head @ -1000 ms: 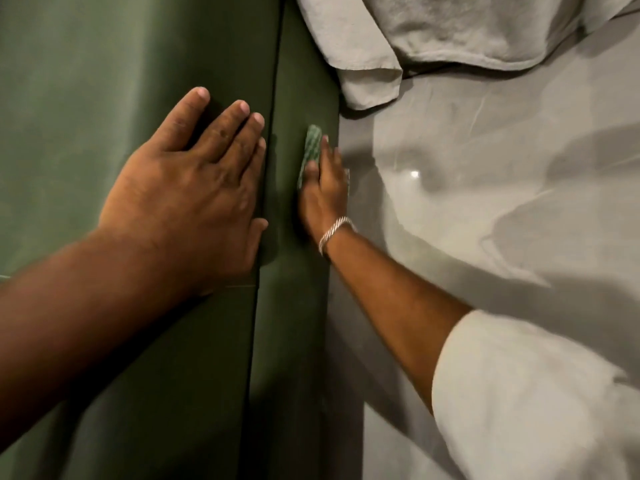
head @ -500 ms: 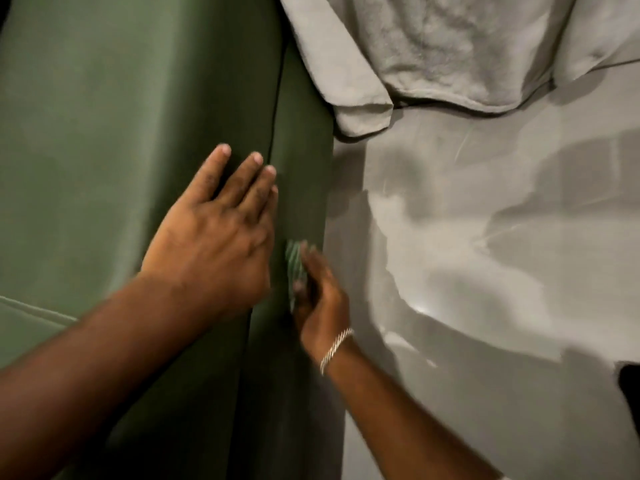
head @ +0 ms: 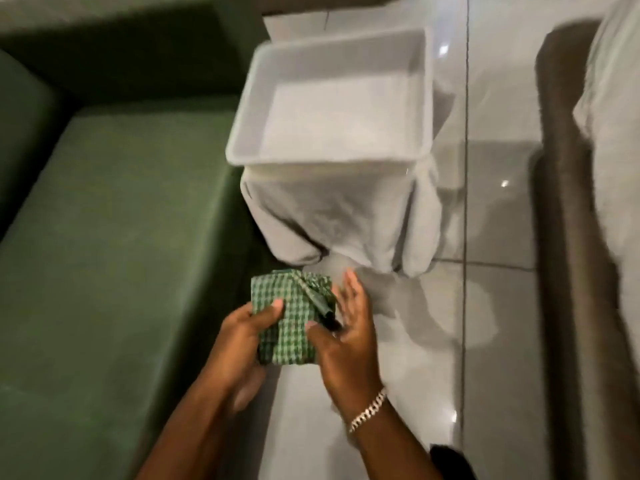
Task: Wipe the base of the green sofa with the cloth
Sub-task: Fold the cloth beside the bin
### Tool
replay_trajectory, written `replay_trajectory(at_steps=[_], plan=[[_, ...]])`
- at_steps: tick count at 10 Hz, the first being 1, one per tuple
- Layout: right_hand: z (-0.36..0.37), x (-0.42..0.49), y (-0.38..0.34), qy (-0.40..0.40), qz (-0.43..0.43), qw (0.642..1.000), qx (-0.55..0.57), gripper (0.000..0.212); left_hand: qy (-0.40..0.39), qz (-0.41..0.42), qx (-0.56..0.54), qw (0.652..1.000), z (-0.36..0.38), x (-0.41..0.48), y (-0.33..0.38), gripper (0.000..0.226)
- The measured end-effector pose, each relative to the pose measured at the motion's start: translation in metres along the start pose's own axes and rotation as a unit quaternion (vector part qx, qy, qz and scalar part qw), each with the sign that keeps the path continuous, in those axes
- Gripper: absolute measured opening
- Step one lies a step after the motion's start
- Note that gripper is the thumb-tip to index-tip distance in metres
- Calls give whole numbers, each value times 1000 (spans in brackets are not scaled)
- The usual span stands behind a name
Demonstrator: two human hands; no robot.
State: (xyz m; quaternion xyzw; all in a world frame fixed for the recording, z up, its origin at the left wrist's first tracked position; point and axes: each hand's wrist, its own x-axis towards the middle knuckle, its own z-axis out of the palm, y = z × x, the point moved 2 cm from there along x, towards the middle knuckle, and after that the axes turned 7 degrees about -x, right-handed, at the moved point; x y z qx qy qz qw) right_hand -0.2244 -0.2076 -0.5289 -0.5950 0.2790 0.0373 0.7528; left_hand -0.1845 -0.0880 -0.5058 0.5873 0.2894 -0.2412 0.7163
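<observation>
The green sofa (head: 114, 209) fills the left half of the view, its seat cushion running down to the front edge beside the floor. A folded green-and-white checked cloth (head: 289, 315) is held in the air just right of the sofa's edge. My left hand (head: 242, 336) grips its left side with the thumb on top. My right hand (head: 349, 332) holds its right side, fingers spread upward, a silver bracelet on the wrist. The sofa's base is hidden below the cushion edge.
A white plastic tray (head: 332, 95) stands on something draped in a grey towel (head: 332, 223), close to the sofa just beyond the cloth. Glossy grey floor tiles (head: 485, 306) lie to the right. A brown-edged grey furnishing (head: 568, 237) runs along the right side.
My right hand has lifted the cloth off the sofa's base. My left hand has left the cushion and taken hold of the cloth. The view has risen and pulled back.
</observation>
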Motion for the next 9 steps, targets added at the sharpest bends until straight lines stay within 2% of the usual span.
replay_trajectory(at_steps=[1, 2, 3, 4, 5, 6, 7, 8, 9], plan=[[-30, 19, -78, 6, 1, 1000, -17, 87, -67, 16, -92, 993, 39, -7, 50, 42], [-34, 54, -147, 14, -19, 999, -30, 58, -109, 54, -124, 985, 73, 6, 108, 36], [-20, 109, -202, 71, -79, 991, -85, 32, -94, 98, -103, 985, 97, 42, 169, 22], [-2, 174, -226, 126, -94, 974, -162, 24, -17, 131, -28, 991, 112, 95, 204, 12], [14, 232, -221, 158, -59, 957, -237, 18, 45, 131, 56, 989, 118, 143, 210, 17], [19, 250, -220, 156, -60, 916, -364, 21, 29, 107, 124, 986, 107, 148, 220, 45], [35, 229, -261, 130, -106, 903, -396, 31, 33, 155, 155, 975, 73, 129, 271, 47], [75, 187, -357, 94, -269, 895, -343, 17, 73, 261, 180, 946, 35, 85, 367, 37], [111, 118, -478, 26, -393, 876, -277, 33, 145, 395, 229, 878, 4, 25, 491, 35]])
